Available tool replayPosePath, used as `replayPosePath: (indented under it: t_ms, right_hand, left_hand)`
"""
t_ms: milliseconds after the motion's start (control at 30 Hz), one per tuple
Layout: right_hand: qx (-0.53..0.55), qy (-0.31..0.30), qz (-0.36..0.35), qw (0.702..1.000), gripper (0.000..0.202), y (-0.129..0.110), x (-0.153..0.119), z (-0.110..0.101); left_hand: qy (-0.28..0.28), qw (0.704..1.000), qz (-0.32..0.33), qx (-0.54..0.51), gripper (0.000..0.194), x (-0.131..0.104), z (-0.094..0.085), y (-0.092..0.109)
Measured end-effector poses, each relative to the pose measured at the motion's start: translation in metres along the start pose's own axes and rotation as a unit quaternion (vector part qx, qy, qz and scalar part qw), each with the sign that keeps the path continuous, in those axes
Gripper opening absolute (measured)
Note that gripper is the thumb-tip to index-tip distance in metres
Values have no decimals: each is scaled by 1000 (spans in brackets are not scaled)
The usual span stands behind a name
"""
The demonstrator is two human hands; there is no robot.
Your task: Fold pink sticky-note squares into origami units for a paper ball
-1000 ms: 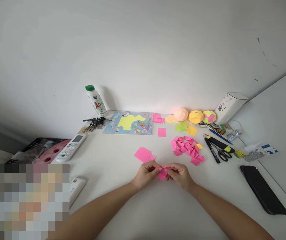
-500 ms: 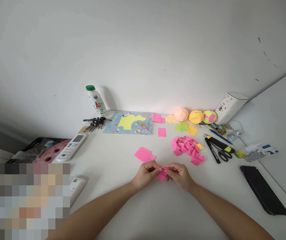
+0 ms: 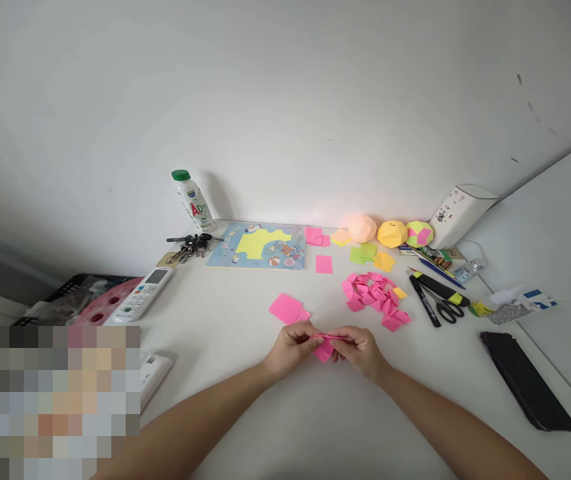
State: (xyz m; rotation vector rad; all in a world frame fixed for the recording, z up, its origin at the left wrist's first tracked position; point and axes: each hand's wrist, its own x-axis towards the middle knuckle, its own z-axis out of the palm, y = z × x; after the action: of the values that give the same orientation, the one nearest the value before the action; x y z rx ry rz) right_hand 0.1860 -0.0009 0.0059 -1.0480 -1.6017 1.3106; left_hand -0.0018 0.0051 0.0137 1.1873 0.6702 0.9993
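Pink paper (image 3: 324, 350) is pinched in both hands (image 3: 288, 350) (image 3: 366, 353); a bottle (image 3: 196, 208) reads "AD".

Against a second ago, the view is turned a trace leftward, so the bottle (image 3: 194, 207), the black pouch (image 3: 528, 383) and the dark wall mark (image 3: 520, 79) sit slightly farther right in it. Any change in the pink paper (image 3: 324, 350) between left hand (image 3: 290, 350) and right hand (image 3: 362, 353) is too small to tell.

My white table (image 3: 215, 313) against a pale wall (image 3: 325, 87)
Dark scuffs (image 3: 519, 79) mark the wall at upper right; light dims toward my far left.
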Motion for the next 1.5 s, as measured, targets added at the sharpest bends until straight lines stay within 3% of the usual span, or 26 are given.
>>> replayPosePath:
  t_ms: [467,867,1000,1133,1300,1500]
  right_hand:
    - [-7,-4,-3,1000,22,-2,-1,0]
    - [7,-1,24,1000,25,1,-1,0]
    - [2,-10,25,1000,26,-2,-1,1]
    - [-2,-34,34,999,27,-6,-1,2]
    - [29,2,53,998,27,-4,0,1]
    - [37,4,55,998,29,-4,1,-1]
  left_hand:
    - [-15,1000,-3,-10,16,0,2,6]
    - [32,997,-36,55,26,-3,-4,-1]
    - [30,998,-18,59,23,-2,0,3]
    - [8,998,-47,31,24,-1,5,3]
    - [59,996,-42,52,27,-1,3,-3]
    - [61,995,-50,54,28,1,1,-5]
